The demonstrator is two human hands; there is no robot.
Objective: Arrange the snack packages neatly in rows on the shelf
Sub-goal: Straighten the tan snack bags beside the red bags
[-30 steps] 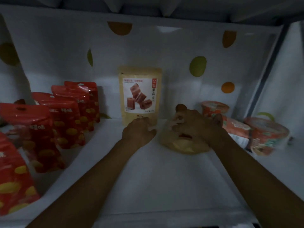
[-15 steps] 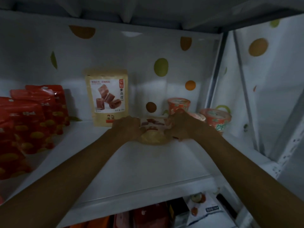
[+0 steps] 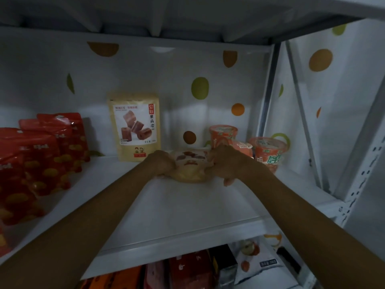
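Note:
A beige snack pouch (image 3: 190, 165) lies tilted back on the white shelf (image 3: 177, 207), near the back. My left hand (image 3: 161, 163) grips its left edge and my right hand (image 3: 226, 163) grips its right edge. An identical beige pouch (image 3: 135, 127) with a picture of brown rolls stands upright against the back wall, just left of my hands. Several red snack packages (image 3: 41, 155) with yellow dots stand in rows on the left side of the shelf.
Three orange instant-noodle cups (image 3: 268, 152) stand at the back right, close to my right hand. A metal upright (image 3: 268, 94) bounds the shelf on the right. More packages (image 3: 187, 270) sit on the shelf below. The back wall is white with coloured dots.
My left hand has moved off the upright pouch and onto the lying pouch; both hands now hold it by its edges. The view has shifted right and down.

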